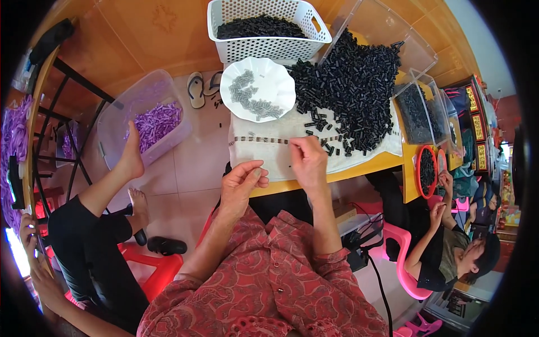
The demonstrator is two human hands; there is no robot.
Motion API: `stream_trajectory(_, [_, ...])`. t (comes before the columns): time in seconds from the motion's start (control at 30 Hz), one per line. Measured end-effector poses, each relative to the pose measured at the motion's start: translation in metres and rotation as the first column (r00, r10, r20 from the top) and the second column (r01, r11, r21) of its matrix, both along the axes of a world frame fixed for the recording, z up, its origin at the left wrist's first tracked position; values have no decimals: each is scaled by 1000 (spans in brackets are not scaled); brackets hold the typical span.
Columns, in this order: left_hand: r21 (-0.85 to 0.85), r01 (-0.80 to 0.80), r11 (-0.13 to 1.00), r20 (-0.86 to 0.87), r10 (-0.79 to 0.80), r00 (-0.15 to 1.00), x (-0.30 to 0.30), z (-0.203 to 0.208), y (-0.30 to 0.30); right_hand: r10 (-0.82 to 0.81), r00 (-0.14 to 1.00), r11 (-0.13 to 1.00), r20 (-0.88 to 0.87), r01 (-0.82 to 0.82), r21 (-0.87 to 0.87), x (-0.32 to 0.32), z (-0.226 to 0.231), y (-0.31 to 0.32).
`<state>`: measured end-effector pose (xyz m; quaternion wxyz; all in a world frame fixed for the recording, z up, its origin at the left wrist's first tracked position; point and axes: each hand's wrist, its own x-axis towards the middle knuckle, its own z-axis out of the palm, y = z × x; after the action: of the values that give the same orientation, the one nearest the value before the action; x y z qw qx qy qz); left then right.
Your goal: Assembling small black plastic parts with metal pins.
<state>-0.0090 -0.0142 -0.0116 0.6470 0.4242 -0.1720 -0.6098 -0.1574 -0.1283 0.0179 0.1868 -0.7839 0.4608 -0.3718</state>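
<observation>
My left hand [244, 182] is held just off the table's near edge, its thumb and fingers pressed together. What it pinches, if anything, is too small to make out. My right hand [310, 160] is closed above the front of the white cloth [258, 150], knuckles up; its fingertips are hidden. Beyond my hands sits a white scalloped plate [283, 92] with small clear grey tube-like pieces [245, 92] on it. To the right a large heap of short black cylindrical pieces [353, 84] spreads over the cloth, with a few strays close to my right hand.
A white perforated basket [264, 48] of black pieces stands behind the plate. Clear bins [418, 112] are at the right. A person [449, 258] sits there beside a red-rimmed bowl [420, 168]. On the left are a tub [109, 132] of purple pieces and another person's bare leg [106, 180].
</observation>
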Motion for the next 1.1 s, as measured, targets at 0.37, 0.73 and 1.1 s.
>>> stream_trajectory(0.37, [-8, 15, 1000, -1, -15, 1000, 1, -2, 0, 31, 992, 999, -120, -37, -40, 43, -16, 1])
stream_trajectory(0.73, [-24, -1, 1000, 20, 1, 1000, 0, -1, -1, 13, 993, 1000, -118, -15, -16, 41, -11, 7])
stream_trajectory(1.1, [-18, -4, 1000, 23, 4, 1000, 0, -1, -1, -146, 987, 985, -62, 139, -102, -17, 2, 5])
